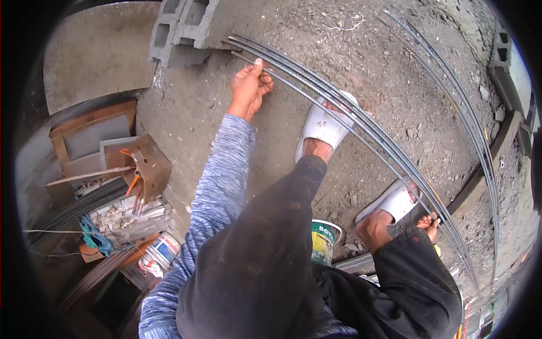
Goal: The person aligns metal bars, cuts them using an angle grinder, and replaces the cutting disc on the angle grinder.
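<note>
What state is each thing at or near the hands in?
Left hand: pinching a metal rod near one end.
Right hand: curled at the rod, exact grip unclear.
Rod bundle: side by side.
White slippers: worn.
Green bucket: partly hidden, contents not visible.

This looks like a small building site or a rough work yard; the ground is bare, gritty earth strewn with pebbles; hollow concrete blocks stand at its edge near a broad flat board; long ribbed metal rods stretch across it; a labelled green-and-yellow bucket and piled scrap add to the builder's clutter.
</note>
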{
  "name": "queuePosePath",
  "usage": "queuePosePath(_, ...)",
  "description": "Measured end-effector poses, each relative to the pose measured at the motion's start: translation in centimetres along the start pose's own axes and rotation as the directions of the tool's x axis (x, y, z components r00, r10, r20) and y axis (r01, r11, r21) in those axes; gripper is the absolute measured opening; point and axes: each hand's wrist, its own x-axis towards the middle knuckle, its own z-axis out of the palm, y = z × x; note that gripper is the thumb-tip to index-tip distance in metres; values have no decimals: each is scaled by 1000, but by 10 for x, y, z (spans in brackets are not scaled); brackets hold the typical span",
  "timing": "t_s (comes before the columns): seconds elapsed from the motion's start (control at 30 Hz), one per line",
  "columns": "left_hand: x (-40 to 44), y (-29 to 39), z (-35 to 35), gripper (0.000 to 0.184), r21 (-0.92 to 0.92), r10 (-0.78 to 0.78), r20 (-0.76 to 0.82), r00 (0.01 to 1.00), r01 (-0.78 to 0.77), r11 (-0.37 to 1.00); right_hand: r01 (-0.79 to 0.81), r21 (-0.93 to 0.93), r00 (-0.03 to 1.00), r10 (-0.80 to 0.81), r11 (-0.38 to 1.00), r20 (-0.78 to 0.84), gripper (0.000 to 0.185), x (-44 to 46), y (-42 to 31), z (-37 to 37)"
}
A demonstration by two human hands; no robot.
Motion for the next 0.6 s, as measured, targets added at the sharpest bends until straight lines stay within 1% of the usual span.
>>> queuePosePath(0.07,3,0,-6,21,8,-1,-15,1000,1,1000,-20,3,1000,20,1000,5,32,-1,2,-1)
queuePosePath(0.17,13,5,-15,21,22,11,-16,1000,-10,1000,13,27,1000,-13,1000,-24,32,-4,13,12)
queuePosePath(0.2,15,8,-16,21,19,11,-5,1000,-11,1000,33,26,997,-31,999,-77,32,-6,15,20)
queuePosePath(0.3,21,13,-17,21,-11,31,-2,1000,-31,999,30,66,999,-29,997,-25,34,-10,18,41)
queuePosePath(0.4,29,21,-18,22,-20,19,-20,1000,-20,1000,68,55,979,-56,996,-194,35,-10,21,61)
queuePosePath(0.5,31,24,-20,22,-27,-3,-10,1000,3,1000,25,92,996,-18,995,-82,35,-10,21,62)
queuePosePath(0.6,33,24,-23,23,-55,-7,13,1000,7,998,36,79,995,-29,996,-93,35,-8,23,60)
